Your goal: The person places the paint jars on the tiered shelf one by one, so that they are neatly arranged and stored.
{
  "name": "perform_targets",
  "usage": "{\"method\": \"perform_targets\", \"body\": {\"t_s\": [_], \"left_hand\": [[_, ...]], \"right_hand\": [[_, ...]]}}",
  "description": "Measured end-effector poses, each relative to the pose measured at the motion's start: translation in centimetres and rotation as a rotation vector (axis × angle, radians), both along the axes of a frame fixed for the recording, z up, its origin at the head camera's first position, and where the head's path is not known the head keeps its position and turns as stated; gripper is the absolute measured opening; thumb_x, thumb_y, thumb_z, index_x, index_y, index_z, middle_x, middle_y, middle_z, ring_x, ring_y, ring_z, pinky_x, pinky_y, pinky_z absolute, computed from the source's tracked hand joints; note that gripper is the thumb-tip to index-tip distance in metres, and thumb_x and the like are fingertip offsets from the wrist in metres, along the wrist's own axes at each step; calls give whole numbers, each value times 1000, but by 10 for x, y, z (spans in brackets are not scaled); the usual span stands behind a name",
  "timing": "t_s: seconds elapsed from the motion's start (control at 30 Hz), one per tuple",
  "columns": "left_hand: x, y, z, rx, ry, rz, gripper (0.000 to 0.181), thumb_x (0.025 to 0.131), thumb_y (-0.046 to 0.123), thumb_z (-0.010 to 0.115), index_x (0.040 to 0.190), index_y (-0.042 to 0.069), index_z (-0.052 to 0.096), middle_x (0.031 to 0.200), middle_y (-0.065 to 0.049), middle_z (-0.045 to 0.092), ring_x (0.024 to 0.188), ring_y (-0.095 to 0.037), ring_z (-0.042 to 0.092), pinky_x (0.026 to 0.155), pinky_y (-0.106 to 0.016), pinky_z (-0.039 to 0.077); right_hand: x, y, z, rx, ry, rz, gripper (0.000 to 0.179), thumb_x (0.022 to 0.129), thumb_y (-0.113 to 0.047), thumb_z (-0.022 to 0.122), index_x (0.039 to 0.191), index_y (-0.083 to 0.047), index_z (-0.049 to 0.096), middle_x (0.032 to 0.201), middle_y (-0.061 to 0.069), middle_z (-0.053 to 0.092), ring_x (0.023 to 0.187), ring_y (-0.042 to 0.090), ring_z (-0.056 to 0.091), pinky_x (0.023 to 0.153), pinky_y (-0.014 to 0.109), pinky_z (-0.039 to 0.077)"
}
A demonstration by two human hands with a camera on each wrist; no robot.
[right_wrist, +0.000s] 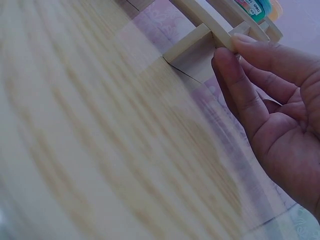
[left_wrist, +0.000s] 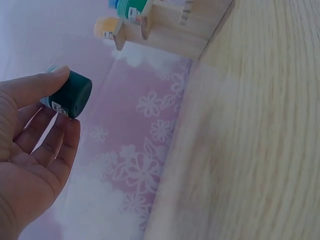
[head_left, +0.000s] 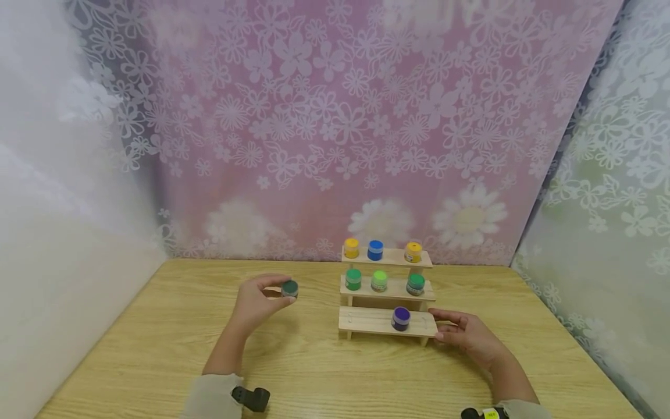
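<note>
A small dark green paint jar (head_left: 289, 289) is pinched between the thumb and fingers of my left hand (head_left: 256, 304), held left of a three-step wooden rack (head_left: 366, 327). The left wrist view shows the green jar (left_wrist: 72, 94) tilted, with a white label on its side. At the rack's lowest step, my right hand (head_left: 468, 336) grips the right end of the board between thumb and fingers; the right wrist view shows my right hand (right_wrist: 280, 95) at that board end (right_wrist: 222, 37). A purple paint jar (head_left: 401, 318) stands on this step, right of its middle.
The middle step bears a green jar (head_left: 353, 279), a light green jar (head_left: 379, 281) and a darker green jar (head_left: 416, 284). On the top step stand a yellow jar (head_left: 351, 248), a blue jar (head_left: 375, 250) and another yellow jar (head_left: 413, 252). Behind the wooden table (head_left: 314, 372) hangs a flowered curtain (head_left: 335, 128).
</note>
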State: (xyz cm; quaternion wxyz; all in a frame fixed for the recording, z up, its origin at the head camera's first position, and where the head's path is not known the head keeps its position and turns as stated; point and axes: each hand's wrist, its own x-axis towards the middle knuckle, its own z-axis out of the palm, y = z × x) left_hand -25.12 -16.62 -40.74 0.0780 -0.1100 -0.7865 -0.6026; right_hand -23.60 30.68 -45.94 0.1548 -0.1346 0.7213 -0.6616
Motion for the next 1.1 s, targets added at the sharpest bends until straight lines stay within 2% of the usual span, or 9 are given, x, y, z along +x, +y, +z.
{"method": "perform_targets", "body": {"t_s": [0.23,0.57,0.73,1.0,1.1], "left_hand": [[7,14,9,-4,16,-33,39,76,6,84,113,13,74,117,-5,66,90,-25,68,69,-34,59],[12,32,9,38,28,-66,33,76,7,85,107,13,76,114,-5,66,87,-25,68,68,-32,60],[15,41,7,53,43,-115,33,77,8,84,109,11,75,111,-6,67,89,-25,68,71,-31,59],[22,59,6,26,31,-202,34,80,12,82,112,11,73,113,-8,65,94,-31,67,71,-31,59],[24,65,5,17,36,-220,33,80,11,82,112,11,73,113,-8,66,94,-29,68,73,-29,59]], "right_hand": [[-1,1,1,-1,-12,-6,64,93,-2,65,144,15,31,119,8,64,101,15,66,83,30,56],[-2,2,0,-14,-11,22,65,93,-2,64,144,16,29,118,10,64,101,16,66,83,30,56],[-1,1,-2,-7,-16,8,64,93,-2,64,144,15,30,117,11,64,101,16,66,82,30,56],[0,0,-1,22,-14,-13,65,93,-4,65,144,16,30,118,11,64,100,15,66,83,29,56],[-1,0,0,35,-9,-23,66,93,-4,66,144,16,30,119,10,64,100,14,66,82,29,56]]}}
